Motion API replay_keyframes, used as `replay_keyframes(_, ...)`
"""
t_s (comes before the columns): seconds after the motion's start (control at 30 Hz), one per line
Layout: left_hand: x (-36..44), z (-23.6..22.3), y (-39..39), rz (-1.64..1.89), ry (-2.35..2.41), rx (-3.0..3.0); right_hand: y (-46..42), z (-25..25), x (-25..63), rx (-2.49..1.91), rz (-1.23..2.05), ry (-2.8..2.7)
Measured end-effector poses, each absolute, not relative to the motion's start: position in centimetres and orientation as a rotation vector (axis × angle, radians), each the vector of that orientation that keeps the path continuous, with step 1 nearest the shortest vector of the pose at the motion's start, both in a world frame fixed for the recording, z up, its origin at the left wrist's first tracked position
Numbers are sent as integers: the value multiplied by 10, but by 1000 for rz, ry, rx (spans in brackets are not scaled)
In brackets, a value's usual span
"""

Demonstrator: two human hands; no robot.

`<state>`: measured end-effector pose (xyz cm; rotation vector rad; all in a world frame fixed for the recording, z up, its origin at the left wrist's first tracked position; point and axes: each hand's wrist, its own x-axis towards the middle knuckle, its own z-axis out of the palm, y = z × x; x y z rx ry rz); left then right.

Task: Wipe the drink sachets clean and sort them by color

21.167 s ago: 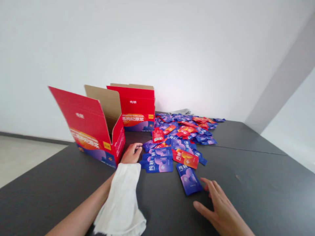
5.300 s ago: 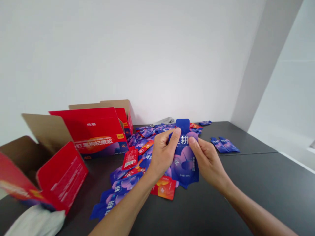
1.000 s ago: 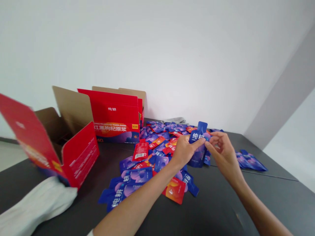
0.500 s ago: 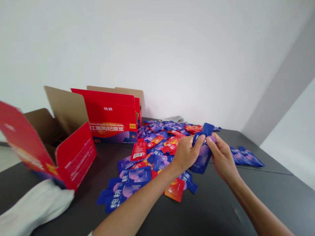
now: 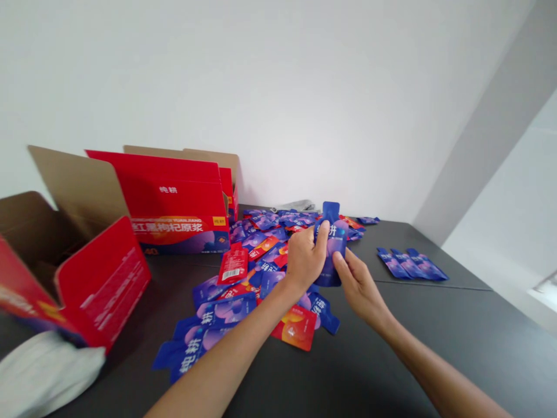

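Both of my hands are on one blue-and-purple spouted drink pouch (image 5: 333,247), raised above the table with its spout end up. My left hand (image 5: 303,255) grips its left side, thumb across the printed front. My right hand (image 5: 354,280) pinches its lower right edge between thumb and fingers. Beneath and behind them spreads a loose pile of blue pouches (image 5: 228,310) and red-orange pouches (image 5: 300,330), lying at mixed angles and overlapping. Off to the right, several blue pouches (image 5: 409,265) lie side by side in a neat overlapping row, spouts pointing away.
An open red carton (image 5: 107,284) stands at the left, flaps raised. Behind it is another red carton (image 5: 174,215), also with raised flaps. White cloth (image 5: 47,371) lies at the near left. A seam crosses the dark table (image 5: 413,342), and a white wall (image 5: 278,104) rises behind.
In the last second my right hand has slid down to the pouch's lower edge, and the pouch has straightened. The view has turned right. Since 21 seconds ago the row at right has appeared.
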<state>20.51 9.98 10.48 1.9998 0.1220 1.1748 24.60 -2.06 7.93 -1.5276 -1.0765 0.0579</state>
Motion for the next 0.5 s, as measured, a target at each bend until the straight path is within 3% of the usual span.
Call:
replay_keyframes(0.2, 206, 101, 94, 1172, 56, 2052, -22, 82, 253, -1485, -136, -856)
replay_keyframes(0.5, 210, 98, 102, 779, -225, 1912, -76, 107, 337, -1427, -290, -545)
